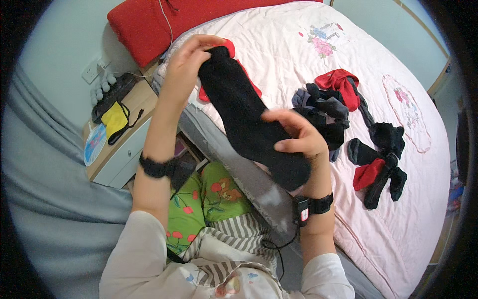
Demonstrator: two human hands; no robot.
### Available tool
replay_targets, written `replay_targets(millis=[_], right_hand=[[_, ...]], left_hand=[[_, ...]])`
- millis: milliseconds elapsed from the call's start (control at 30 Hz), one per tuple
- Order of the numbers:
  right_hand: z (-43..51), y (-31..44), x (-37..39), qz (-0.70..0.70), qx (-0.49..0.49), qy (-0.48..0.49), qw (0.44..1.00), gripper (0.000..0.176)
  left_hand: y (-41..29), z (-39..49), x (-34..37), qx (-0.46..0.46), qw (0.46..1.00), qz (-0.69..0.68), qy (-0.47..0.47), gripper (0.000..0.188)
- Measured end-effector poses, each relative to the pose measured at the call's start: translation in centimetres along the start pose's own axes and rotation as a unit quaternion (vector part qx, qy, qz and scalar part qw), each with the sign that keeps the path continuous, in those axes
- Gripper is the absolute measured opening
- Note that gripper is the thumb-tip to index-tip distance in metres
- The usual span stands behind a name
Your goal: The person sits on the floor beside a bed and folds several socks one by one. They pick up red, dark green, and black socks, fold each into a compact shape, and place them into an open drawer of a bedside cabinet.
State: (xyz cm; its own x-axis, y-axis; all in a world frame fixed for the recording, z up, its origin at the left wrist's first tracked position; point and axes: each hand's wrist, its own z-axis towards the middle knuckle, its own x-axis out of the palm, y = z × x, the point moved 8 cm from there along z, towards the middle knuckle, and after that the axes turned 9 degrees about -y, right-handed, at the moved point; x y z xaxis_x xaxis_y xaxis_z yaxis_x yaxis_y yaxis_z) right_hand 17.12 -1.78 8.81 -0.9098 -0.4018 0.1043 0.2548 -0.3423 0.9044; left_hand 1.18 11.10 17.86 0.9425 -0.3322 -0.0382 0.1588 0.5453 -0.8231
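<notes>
A black sock (pixel 242 101) is stretched out between my two hands above the edge of the bed. My left hand (pixel 190 67) grips its cuff end, thumb on top. Near the heel and foot, my right hand (pixel 298 134) holds the other part between thumb and fingers. Behind the sock some red fabric (pixel 229 46) shows at its far side; the sock hides most of it, so I cannot tell whether it is held too. To the right of my right hand lies a loose heap of dark socks (pixel 323 108), with a red sock (pixel 341 86) on top.
Another cluster of black socks (pixel 381 160) with a red one lies further right on the pink bedspread (pixel 373 239). At left stands a bedside cabinet (pixel 129 153) bearing a yellow pouch (pixel 115 119) and a round fan (pixel 95 144). A red headboard (pixel 149 30) rises behind. A cable (pixel 282 258) hangs below my right wrist.
</notes>
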Motion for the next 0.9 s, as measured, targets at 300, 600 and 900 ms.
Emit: replay_targets(millis=[300, 600, 900], right_hand=[[-1.1, -9.9, -4.3, -0.197, 0.218, -0.040, 0.955, 0.036], [-0.5, -9.7, -3.7, -0.219, 0.183, -0.026, 0.958, 0.031], [-0.4, -9.8, -3.9, -0.215, 0.187, -0.021, 0.958, 0.030]], left_hand=[[19.7, -1.7, -0.4, -0.235, 0.965, 0.002, -0.117, 0.033], [17.6, -1.9, 1.6, 0.036, 0.954, 0.283, -0.092, 0.020], [17.9, -0.8, 0.8, -0.016, 0.957, 0.275, -0.091, 0.013]])
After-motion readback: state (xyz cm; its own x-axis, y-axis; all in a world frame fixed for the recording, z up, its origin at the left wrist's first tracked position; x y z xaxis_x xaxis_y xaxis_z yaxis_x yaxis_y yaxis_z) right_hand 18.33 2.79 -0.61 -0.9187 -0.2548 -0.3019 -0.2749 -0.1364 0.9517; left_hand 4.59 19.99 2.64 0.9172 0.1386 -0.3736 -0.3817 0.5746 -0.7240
